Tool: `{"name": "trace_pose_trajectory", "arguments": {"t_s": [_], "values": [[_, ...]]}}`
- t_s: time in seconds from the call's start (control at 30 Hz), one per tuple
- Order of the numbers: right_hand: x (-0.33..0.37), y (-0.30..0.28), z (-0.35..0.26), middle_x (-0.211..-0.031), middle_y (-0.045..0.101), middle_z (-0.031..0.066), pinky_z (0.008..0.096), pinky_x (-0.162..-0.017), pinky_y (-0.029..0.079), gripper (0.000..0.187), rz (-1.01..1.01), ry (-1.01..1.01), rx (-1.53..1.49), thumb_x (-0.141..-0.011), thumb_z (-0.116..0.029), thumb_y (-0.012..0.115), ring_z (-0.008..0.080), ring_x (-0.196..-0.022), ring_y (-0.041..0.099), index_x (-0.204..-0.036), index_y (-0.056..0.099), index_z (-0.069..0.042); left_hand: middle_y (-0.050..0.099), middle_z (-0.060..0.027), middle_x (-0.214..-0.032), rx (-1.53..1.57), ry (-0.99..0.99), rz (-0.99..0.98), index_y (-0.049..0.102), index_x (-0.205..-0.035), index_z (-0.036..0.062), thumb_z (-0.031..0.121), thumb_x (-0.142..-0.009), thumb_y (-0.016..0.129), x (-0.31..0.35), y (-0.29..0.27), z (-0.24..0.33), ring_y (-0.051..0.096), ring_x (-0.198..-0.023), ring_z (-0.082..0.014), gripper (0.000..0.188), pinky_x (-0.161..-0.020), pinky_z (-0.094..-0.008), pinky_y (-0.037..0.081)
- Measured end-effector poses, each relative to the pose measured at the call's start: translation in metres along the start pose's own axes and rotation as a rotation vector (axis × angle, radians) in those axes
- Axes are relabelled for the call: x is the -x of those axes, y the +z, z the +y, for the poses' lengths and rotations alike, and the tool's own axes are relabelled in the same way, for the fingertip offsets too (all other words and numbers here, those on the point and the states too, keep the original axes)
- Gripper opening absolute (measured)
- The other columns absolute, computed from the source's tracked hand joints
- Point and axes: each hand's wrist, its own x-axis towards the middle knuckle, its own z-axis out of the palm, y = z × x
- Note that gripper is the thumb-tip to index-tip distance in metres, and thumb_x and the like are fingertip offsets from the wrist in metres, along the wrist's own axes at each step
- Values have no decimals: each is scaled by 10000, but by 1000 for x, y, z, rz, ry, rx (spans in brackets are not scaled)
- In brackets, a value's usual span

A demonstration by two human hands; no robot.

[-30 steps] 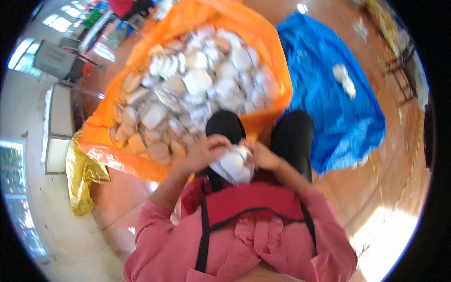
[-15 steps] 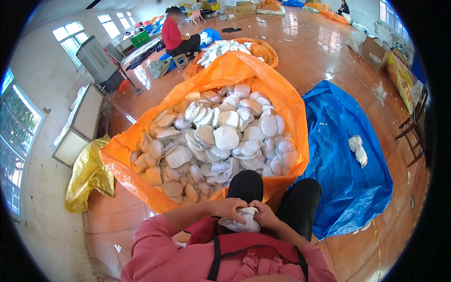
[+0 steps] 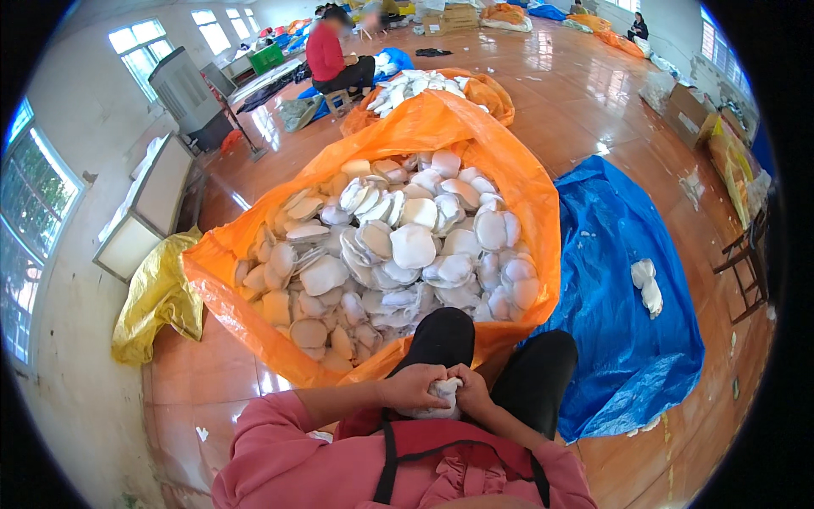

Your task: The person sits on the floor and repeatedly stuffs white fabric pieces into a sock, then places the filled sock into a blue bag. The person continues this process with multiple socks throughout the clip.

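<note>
Over my lap, my left hand [image 3: 413,386] and my right hand [image 3: 471,391] close together on a soft white pad [image 3: 443,395], pinching its upper edge from both sides. Fingers cover much of the pad, so its full shape is hidden. Just beyond my knees stands a wide orange sack [image 3: 500,136] with its mouth spread. Inside lies a heap of rounded white and cream pads [image 3: 413,246], many of them stacked together. To the right, a blue plastic sheet [image 3: 627,356] is spread on the floor, with a white bundle of pads [image 3: 647,288] on it.
Behind the sack, a person in a red top [image 3: 326,55] sits on a stool beside another orange sack [image 3: 500,97] of white pads. A yellow sack [image 3: 161,293] and white cabinet [image 3: 148,212] stand left. A dark wooden chair [image 3: 746,263] and cardboard box [image 3: 685,110] are right.
My hands have drawn closer around the white pad, which now shows less between the fingers. The whole view has shifted slightly; the heap and the blue sheet look the same.
</note>
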Motion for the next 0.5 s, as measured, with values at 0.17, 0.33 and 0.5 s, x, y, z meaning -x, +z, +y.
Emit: {"name": "trace_pose_trajectory", "arguments": {"t_s": [0.17,0.33,0.5], "values": [[4,-11,-27,-976,619,60,276,-848,464,325,-144,12,-45,-674,166,512,168,-927,572,-909,558,-53,597,-134,-923,-76,49,86,558,-1019,73,390,-787,760,11,6,8,596,-900,-330,442,-754,-410,460],[1,-23,-33,-1068,599,63,274,-888,445,335,-258,18,-186,-692,159,548,164,-988,560,-953,549,-51,609,-107,-931,-53,-3,77,552,-1021,71,313,-802,756,15,0,12,608,-898,-283,384,-752,-378,472],[-10,-33,-37,-1061,582,62,277,-882,437,310,-395,-37,-250,-722,134,589,168,-984,551,-967,544,-51,579,-8,-917,537,-186,-55,528,-1034,74,142,-819,755,17,-16,24,550,-888,-105,320,-759,-269,451]]}}
